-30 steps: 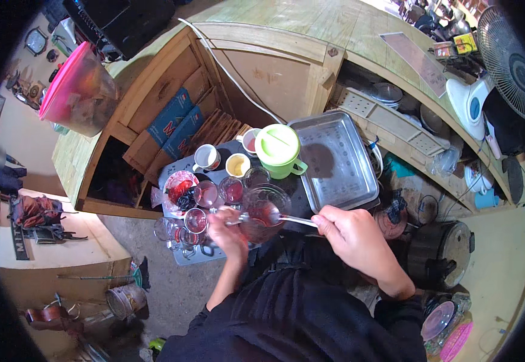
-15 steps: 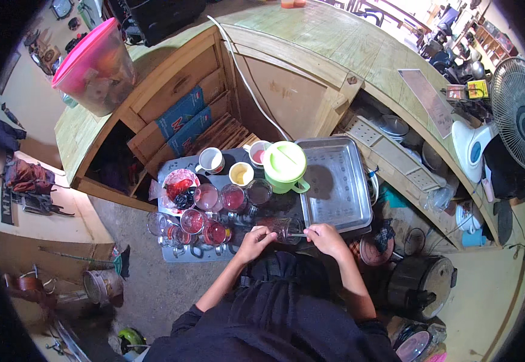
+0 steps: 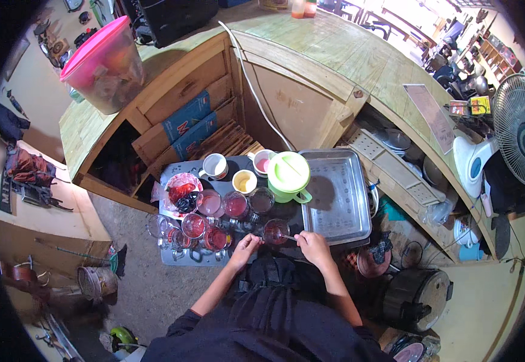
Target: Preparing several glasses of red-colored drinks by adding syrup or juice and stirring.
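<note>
A clear glass mug [image 3: 276,230] with some reddish liquid stands near the front of the grey table. My left hand [image 3: 248,248] is closed at its left side, where the handle seems to be; the grip itself is small and partly hidden. My right hand [image 3: 315,248] pinches the end of a thin metal spoon [image 3: 289,237] that reaches into the mug. Behind the mug is a light green lidded pitcher [image 3: 288,172]. Several glass mugs with pink-red contents, among them one mug [image 3: 236,205], crowd the left. A white cup [image 3: 215,166] and a yellowish-filled cup [image 3: 244,181] stand behind them.
To the right lies a shallow metal tray [image 3: 335,199]. A patterned plate [image 3: 184,183] holds red and black plastic at the far left. Beyond, a wooden counter [image 3: 311,42] carries a pink-lidded tub [image 3: 108,72] and a fan [image 3: 521,130]. A black pot [image 3: 416,298] sits on the right.
The glass mug, tilted before, now stands upright with its opening facing up. My left hand has moved left and down; my right hand has shifted slightly down and left, keeping the spoon.
</note>
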Demonstrator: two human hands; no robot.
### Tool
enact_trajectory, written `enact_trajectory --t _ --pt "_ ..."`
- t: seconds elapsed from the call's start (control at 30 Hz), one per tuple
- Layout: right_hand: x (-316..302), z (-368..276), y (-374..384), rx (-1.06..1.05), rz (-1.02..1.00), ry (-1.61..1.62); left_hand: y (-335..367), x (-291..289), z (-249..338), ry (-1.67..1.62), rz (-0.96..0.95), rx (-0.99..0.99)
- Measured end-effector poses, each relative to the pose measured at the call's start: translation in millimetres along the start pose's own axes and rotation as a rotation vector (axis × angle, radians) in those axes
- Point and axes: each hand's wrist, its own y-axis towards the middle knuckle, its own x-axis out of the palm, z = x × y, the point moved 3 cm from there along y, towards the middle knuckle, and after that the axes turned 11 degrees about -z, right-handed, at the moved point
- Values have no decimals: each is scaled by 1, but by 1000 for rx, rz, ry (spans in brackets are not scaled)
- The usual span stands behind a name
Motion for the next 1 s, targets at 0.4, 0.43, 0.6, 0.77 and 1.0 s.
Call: enact_trajectory --t 0.4,0.43,0.6,0.77,1.0 --pt "1 0 7 -45 -60 0 -76 39 152 495 -42 -83" --pt "1 -1 7 -30 -66 21 -82 28 179 469 -9 104" --pt "-1 -1 7 -25 -92 37 -46 -112 234 970 612 251" --pt "-4 -1 1 -102 -59 40 14 -238 185 1525 568 -68" --pt "-26 -6 -19 -9 -71 185 43 -226 160 1708 625 -310"
